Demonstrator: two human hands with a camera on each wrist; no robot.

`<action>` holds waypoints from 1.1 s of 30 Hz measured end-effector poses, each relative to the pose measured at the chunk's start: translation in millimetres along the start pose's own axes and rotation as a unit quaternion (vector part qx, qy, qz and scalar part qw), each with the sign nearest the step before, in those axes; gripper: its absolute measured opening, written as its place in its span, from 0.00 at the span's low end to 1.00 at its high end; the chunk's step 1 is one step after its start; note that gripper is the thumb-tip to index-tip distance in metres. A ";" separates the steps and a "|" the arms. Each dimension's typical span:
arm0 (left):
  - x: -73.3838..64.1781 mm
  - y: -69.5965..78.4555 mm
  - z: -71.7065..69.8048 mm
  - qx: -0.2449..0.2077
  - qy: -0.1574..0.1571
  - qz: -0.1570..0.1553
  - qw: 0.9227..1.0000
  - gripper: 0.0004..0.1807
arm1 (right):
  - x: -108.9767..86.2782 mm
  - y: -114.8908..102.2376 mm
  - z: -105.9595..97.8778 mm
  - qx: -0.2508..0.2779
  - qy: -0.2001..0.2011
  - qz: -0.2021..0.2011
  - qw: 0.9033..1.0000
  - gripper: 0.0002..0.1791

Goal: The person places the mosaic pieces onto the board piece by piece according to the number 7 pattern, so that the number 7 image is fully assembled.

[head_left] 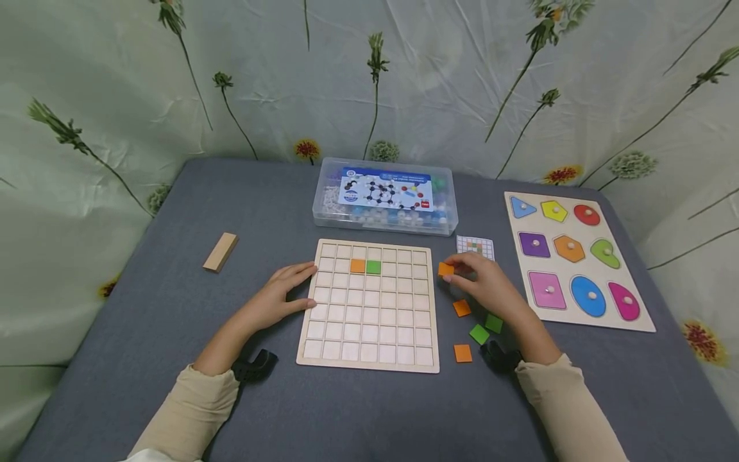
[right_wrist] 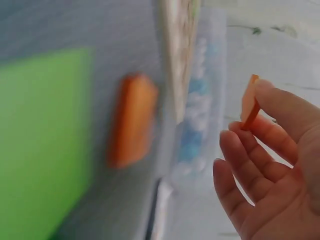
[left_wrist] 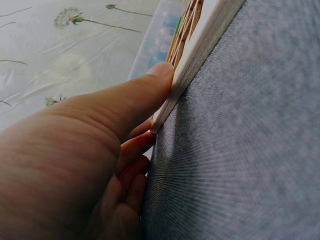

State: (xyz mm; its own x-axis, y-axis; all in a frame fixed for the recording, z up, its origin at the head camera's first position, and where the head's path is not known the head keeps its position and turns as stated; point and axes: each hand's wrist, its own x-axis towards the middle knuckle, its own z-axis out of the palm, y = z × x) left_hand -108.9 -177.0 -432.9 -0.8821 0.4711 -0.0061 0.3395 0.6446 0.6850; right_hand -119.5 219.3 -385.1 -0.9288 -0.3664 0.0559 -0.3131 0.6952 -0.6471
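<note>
A wooden grid board [head_left: 368, 369] lies flat on the table, with an orange tile [head_left: 358, 265] and a green tile [head_left: 373, 267] side by side in its second row. My left hand [head_left: 276, 296] touches the board's left edge with thumb and fingertips, the fingers extended. To the right of the board, my right hand [head_left: 484, 281] pinches an orange square tile [right_wrist: 250, 102] between thumb and fingers, lifted off the table. Below that hand lie loose orange tiles [head_left: 463, 353] and green tiles [head_left: 478, 333]. A small pattern card [head_left: 487, 247] is partly covered by the right hand.
Behind the board stands a clear plastic box [head_left: 383, 221] with a printed label. On the right lies a knobbed shape puzzle [head_left: 554, 264]. A wooden block [head_left: 220, 252] rests at the left. Flowered cloth [head_left: 323, 77] hangs behind the grey table [head_left: 260, 410].
</note>
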 end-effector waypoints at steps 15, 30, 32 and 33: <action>0.5 -1.3 1.2 0.000 0.002 0.002 1.000 0.39 | 47.7 -46.3 33.7 0.082 0.056 -0.070 0.993 0.16; -0.1 -1.7 1.0 0.001 0.004 0.005 1.000 0.39 | 59.3 -30.9 68.8 0.019 -0.036 -0.030 0.999 0.16; 0.0 -1.4 1.0 0.001 0.004 0.005 1.000 0.39 | 58.8 -30.7 69.2 0.024 -0.039 -0.024 0.999 0.15; 0.0 -1.2 1.1 0.001 0.004 0.005 1.000 0.39 | 58.4 -31.1 69.1 0.027 -0.040 -0.020 0.999 0.15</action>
State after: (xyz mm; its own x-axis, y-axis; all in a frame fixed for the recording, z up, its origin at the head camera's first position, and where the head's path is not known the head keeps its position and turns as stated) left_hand -109.0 -177.1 -434.5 -0.8813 0.4724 0.0064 0.3488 0.6413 0.6834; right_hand -150.3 133.5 -414.3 -0.8958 -0.4439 0.0230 -0.3371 0.6446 -0.6862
